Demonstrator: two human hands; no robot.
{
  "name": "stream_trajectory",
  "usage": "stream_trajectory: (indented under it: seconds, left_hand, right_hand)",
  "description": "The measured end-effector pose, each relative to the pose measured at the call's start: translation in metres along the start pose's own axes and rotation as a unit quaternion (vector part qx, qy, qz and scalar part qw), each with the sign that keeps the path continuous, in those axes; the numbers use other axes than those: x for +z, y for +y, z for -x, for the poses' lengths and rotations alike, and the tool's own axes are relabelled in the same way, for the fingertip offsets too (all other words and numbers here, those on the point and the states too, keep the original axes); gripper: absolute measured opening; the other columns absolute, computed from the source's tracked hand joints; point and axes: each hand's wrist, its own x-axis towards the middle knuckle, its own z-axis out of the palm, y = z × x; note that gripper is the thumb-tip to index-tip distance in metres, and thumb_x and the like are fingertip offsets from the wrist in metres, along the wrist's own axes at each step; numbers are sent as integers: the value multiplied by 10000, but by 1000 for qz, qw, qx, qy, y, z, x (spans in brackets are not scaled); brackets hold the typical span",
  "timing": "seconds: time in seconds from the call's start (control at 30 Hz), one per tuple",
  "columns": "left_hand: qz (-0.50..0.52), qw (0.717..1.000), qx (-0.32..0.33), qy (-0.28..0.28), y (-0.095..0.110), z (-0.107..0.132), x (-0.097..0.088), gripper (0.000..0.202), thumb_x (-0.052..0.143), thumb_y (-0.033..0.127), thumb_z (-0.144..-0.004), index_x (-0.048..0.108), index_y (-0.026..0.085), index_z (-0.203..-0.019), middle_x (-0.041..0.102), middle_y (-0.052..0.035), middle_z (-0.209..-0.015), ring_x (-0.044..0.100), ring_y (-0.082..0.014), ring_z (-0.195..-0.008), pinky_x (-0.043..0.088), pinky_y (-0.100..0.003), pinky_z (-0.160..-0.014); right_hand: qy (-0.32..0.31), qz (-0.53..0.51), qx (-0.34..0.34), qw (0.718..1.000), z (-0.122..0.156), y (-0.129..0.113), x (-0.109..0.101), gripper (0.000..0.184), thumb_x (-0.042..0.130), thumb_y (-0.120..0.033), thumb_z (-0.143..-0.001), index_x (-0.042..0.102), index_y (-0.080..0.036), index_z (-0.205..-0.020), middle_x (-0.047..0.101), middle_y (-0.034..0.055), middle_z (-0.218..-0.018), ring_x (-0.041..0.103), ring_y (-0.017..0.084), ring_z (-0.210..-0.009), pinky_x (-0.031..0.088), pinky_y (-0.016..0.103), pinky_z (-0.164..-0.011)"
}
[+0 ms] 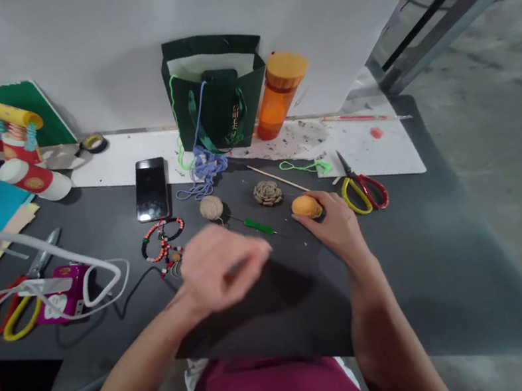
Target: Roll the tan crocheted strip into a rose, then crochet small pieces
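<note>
Right hand (334, 226) closed on an orange egg-shaped ball (306, 207), left hand (223, 266) blurred above the black mat (280, 306), grip unclear

The left hand (223, 266) is raised and blurred by motion, its fingers loosely curled. The right hand (332, 227) lies lower, its fingers curved forward and down, and both bare forearms (380, 329) angle inward.

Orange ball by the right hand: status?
Right hand touching orange ball. Left hand raised, blurred, over black mat. Green-handled crochet hook lies between them.
</note>
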Motion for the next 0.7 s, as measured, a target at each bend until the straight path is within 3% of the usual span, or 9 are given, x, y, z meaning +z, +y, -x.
stream_trajectory:
  seconds: [0.07, 0.13, 0.2, 0.3, 0.4, 0.47, 0.5, 0.6, 0.7]
  left_hand:
    - [-195, 978, 57, 49, -35, -28, 0, 178, 629, 335, -900, 763, 261, -991, 754, -89, -1016, 663, -277, -995, 485, -480, -987]
    - [-348, 934, 61, 54, -64, -43, -4, 407, 668, 375, -876, 696, 168, -1226, 680, -185, -1231, 608, -352, -1140, 455, -530, -1019]
    - [-432, 900, 51, 28, -84, -47, -9, 529, 664, 404, -884, 629, 115, -1326, 648, -220, -1247, 597, -373, -1139, 473, -523, -982]
    - [-474, 879, 46, 14, -98, -43, -14, 514, 648, 430, -897, 615, 151, -1328, 686, -166, -1120, 626, -346, -1026, 495, -480, -912]
    - [-472, 880, 45, 20, -101, -41, -14, 481, 615, 440, -916, 601, 191, -1328, 690, -133, -1064, 640, -322, -976, 491, -446, -869]
    - [-471, 880, 49, 30, -100, -42, -13, 472, 625, 436, -905, 606, 207, -1317, 692, -126, -1054, 650, -320, -980, 484, -440, -860]
    - [-469, 881, 51, 37, -100, -43, -13, 463, 636, 426, -895, 615, 212, -1305, 696, -123, -1050, 655, -319, -988, 482, -442, -866]
    - [-418, 906, 32, 64, -95, -45, -12, 448, 680, 379, -847, 641, 228, -1267, 705, -116, -1109, 655, -314, -1053, 476, -456, -938]
    - [-194, 978, -51, 48, -88, -47, -10, 502, 716, 356, -800, 627, 219, -1275, 676, -109, -1269, 631, -291, -1163, 484, -426, -1002]
  right_hand:
    - [-3, -6, 2, 1000, 1, 1, -1, 356, 683, -475, -824, 667, -237, -1088, 659, 83, -929, 609, 288, -887, 503, 426, -806]
    - [-7, -10, 4, 1000, 2, 2, -3, 358, 675, -474, -833, 664, -231, -1096, 663, 87, -937, 618, 292, -894, 508, 434, -818]
    - [-12, -12, 4, 1000, 3, 0, -5, 367, 662, -473, -852, 658, -225, -1122, 666, 97, -961, 624, 298, -914, 511, 443, -826]
    - [4, -6, -4, 1000, 3, -10, -9, 390, 655, -483, -872, 645, -238, -1174, 671, 113, -1023, 628, 307, -959, 508, 467, -858]
    - [100, 19, -34, 994, 4, -29, -14, 296, 652, -426, -904, 650, -251, -1143, 701, 121, -1073, 646, 305, -978, 502, 478, -873]
    - [162, -4, -76, 984, 6, -43, -17, 90, 631, -255, -932, 652, -273, -1018, 722, 66, -915, 672, 245, -859, 522, 421, -820]
    - [171, -27, -102, 980, 7, -50, -17, 106, 625, -188, -927, 641, -282, -976, 715, 39, -839, 671, 218, -782, 531, 384, -755]
    - [126, -98, -126, 979, 16, -67, -15, 144, 620, -137, -924, 622, -281, -920, 694, 9, -758, 646, 174, -655, 531, 323, -605]
    - [58, -152, -121, 979, 24, -78, -7, 86, 602, -178, -941, 632, -258, -943, 696, 17, -805, 624, 144, -626, 539, 292, -577]
